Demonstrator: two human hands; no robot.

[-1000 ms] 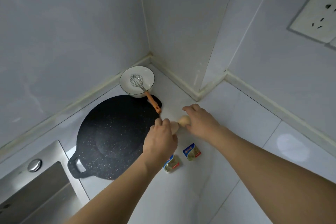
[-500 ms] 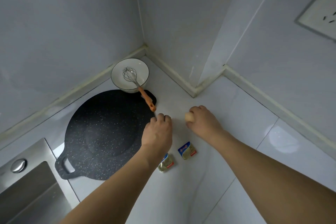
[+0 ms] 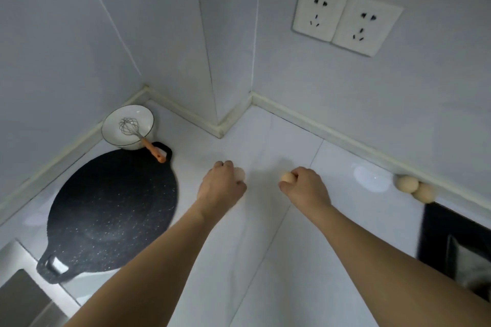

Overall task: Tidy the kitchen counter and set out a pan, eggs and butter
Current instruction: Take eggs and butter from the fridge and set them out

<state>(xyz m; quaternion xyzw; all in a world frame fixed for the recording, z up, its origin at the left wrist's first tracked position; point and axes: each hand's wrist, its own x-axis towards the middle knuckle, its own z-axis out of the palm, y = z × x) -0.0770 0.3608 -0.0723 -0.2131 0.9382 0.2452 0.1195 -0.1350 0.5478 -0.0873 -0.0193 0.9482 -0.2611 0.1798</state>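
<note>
An egg (image 3: 240,174) is gripped in the left hand (image 3: 221,190), the fingers curled round it so that only its pale end shows past the knuckles. A second egg (image 3: 287,177) is pinched in the right hand (image 3: 305,188), held at the fingertips and seen at the left side of the fist. Both hands are held low over the white counter (image 3: 265,260), well apart from each other; whether the eggs touch the surface cannot be told.

To the left of the left hand, a black speckled pan (image 3: 111,210) is laid flat on the counter, one handle toward the sink (image 3: 18,292) at the lower left and the other toward the corner. Just behind the pan, a white bowl (image 3: 111,133) is set against the wall, and a whisk (image 3: 132,127) is propped in it, its orange handle reaching out over the pan's far handle.

To the right, two more eggs (image 3: 415,188) are seen side by side, touching, against the raised strip at the foot of the wall. Beside them, the black edge of a stove (image 3: 435,231) is cut off by the frame. A double wall socket (image 3: 345,18) is fixed above. No butter can be made out.
</note>
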